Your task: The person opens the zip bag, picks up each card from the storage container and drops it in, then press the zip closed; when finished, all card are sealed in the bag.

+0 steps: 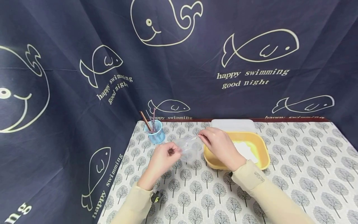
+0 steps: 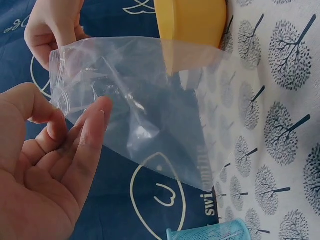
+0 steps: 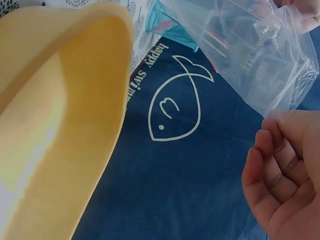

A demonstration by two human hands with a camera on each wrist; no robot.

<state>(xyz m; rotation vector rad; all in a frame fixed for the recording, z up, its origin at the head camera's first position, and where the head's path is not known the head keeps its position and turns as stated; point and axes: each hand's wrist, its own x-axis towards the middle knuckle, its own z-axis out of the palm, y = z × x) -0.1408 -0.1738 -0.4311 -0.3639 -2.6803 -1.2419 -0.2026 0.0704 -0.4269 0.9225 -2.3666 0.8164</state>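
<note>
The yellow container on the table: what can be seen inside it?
In the head view, a white item lies inside the yellow container; I cannot tell what it is. The right hand covers part of the inside, so anything behind it is hidden.

Place: I stand, as it seems, inside a home; which room, I cannot tell.
Curtain (image 1: 179, 77): dark blue, with cartoon fish (image 1: 265, 46) and the words "good night".
Tabletop cloth (image 1: 196, 174): white, printed with grey trees (image 1: 208, 202), rather homely.
</note>
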